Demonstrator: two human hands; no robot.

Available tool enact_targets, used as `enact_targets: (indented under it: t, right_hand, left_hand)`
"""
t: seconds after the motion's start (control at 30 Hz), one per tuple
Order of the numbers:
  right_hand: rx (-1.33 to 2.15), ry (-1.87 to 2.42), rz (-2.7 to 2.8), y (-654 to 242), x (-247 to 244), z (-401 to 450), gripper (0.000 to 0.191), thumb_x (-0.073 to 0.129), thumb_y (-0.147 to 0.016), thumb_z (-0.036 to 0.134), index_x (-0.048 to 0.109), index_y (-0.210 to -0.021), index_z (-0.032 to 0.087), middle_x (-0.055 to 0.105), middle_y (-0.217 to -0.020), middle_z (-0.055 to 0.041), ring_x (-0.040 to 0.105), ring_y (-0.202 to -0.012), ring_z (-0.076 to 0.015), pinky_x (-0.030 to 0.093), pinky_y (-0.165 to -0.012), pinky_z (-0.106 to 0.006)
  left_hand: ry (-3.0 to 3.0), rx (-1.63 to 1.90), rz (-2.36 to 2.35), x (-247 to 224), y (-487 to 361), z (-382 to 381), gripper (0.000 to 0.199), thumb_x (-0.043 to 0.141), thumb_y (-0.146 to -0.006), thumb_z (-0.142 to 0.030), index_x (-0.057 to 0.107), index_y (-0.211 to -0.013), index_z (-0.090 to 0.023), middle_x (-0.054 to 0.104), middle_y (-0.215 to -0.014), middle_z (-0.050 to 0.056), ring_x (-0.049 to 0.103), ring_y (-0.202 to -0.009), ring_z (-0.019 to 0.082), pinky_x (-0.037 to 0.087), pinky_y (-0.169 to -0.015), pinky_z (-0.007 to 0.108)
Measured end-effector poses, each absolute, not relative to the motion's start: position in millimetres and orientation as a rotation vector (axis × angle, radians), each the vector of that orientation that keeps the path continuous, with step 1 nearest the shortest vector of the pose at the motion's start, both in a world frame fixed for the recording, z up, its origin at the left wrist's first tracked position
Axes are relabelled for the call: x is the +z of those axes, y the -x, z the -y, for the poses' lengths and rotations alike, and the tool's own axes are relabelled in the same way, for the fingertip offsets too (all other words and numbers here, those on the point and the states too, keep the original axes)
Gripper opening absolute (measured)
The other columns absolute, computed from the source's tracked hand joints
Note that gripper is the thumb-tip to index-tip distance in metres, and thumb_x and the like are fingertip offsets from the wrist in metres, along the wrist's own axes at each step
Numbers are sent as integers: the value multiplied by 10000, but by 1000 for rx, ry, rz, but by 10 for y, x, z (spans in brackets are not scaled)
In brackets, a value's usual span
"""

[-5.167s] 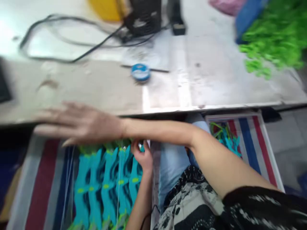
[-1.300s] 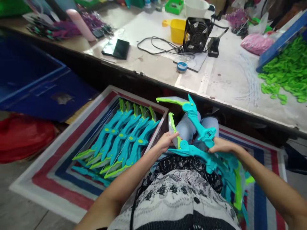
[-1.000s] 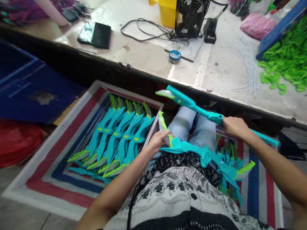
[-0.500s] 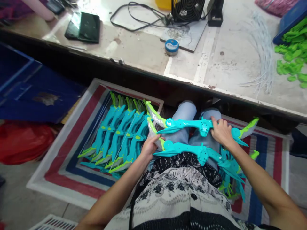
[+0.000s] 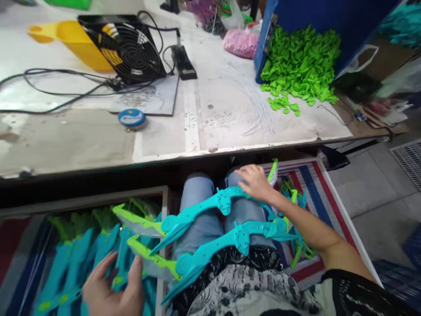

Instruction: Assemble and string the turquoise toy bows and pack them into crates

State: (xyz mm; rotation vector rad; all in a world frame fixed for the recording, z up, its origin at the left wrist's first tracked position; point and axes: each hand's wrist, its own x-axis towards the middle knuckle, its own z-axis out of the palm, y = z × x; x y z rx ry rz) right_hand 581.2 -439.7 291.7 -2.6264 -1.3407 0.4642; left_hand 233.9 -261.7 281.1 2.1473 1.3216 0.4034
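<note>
Across my lap lie two teal toy bows with lime-green and clear tips, a far bow [image 5: 204, 204] and a near bow [image 5: 210, 254]. My right hand [image 5: 256, 182] rests over the right part of the far bow. Its fingers are loosely apart, with the thumb touching the bow. Low on the left, my left hand [image 5: 113, 285] is open and somewhat blurred, its thumb and fingers spread. It holds nothing and hovers over a row of similar toy bows [image 5: 70, 263] in the lined bin to my left.
On the table stand a black fan [image 5: 131, 48], a yellow scoop [image 5: 82, 46], a round blue-lidded tin [image 5: 131, 118] and a bundle of white strings [image 5: 253, 101]. Green parts [image 5: 302, 61] spill from a blue crate [image 5: 263, 48]. Another striped-lined bin [image 5: 338, 210] holds more bows at my right.
The view has swung right. My left hand has let go of the near bow's left end and moved left over the row of bows. My right hand has loosened on the far bow.
</note>
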Motion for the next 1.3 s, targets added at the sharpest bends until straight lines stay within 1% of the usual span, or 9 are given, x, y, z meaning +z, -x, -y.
enact_targets:
  t: [0.1,0.23,0.4,0.53,0.67,0.83,1.0,1.13,1.3]
  right_hand:
    - [133,2753,919,-6550,3076,4395,386,387,-998,278,693,-1215,189,676,-1210,-130,533,-1172,-289,388,-997,-430]
    - [-106,2870,382,-7743,3130,4448,402,380,-966,165,674,-1235,111,629,-1288,-180,518,-1205,-289,397,-1008,-408]
    - [-72,3001,319,-8608,3009,4595,409,456,-985,233,598,-1284,-8,547,-1370,-261,485,-1270,-300,387,-1001,-424]
    - [-73,3145,549,-8757,2894,4602,619,206,-1025,330,589,-1102,-151,550,-1303,-287,479,-1291,-241,376,-943,-369]
    - [-96,3274,640,-8759,2880,4588,748,-15,-997,310,576,-832,-119,568,-1249,-295,485,-1291,-247,378,-862,-388]
    - [-185,3116,520,-8474,3125,4596,551,174,-1004,262,576,-817,-65,649,-1110,-270,613,-1145,-216,389,-832,-373]
    - [241,2238,627,-7117,3177,4672,59,556,-877,168,589,-882,119,681,-831,-32,639,-754,-88,480,-702,-221]
    - [966,1807,525,-5871,2748,4676,133,580,-862,244,624,-967,174,638,-763,5,628,-656,-126,526,-626,-267]
    - [894,1934,225,-5358,2299,4492,317,566,-879,303,700,-1142,189,656,-984,-78,654,-685,-182,558,-637,-361]
  left_hand:
    - [-2352,386,-798,2823,-3164,2653,382,539,-906,-504,613,-1147,-216,627,-1269,146,561,-1256,347,458,-1075,500]
    - [-2502,-107,-390,2453,-4036,2770,618,642,-840,-463,537,-1350,-129,635,-1293,223,607,-1194,400,497,-987,534]
    - [-2408,-503,-378,2264,-4319,2711,800,704,-812,-437,399,-1491,-144,641,-1322,194,633,-1186,379,521,-946,439]
    - [-2360,-534,-518,2376,-4549,2669,860,740,-783,-473,391,-1502,-158,572,-1417,195,568,-1278,396,496,-982,411]
    - [-2283,-604,-547,2337,-4761,2663,948,763,-750,-536,359,-1517,-153,578,-1400,216,579,-1244,433,484,-958,415]
    - [-2237,-582,-472,2285,-4776,2666,976,791,-706,-553,366,-1506,-189,653,-1287,186,639,-1145,400,487,-897,369]
    - [-2198,-596,-423,2306,-4791,2663,1003,836,-649,-515,404,-1487,-173,702,-1147,172,648,-1111,405,487,-879,364]
    - [-1966,-506,-391,2248,-4854,2616,838,793,-685,-432,495,-1416,-150,703,-1176,147,637,-1140,357,486,-901,332]
    - [-1836,-504,-386,2162,-4954,2561,342,627,-812,-344,682,-1083,-144,736,-953,71,658,-932,244,483,-802,273]
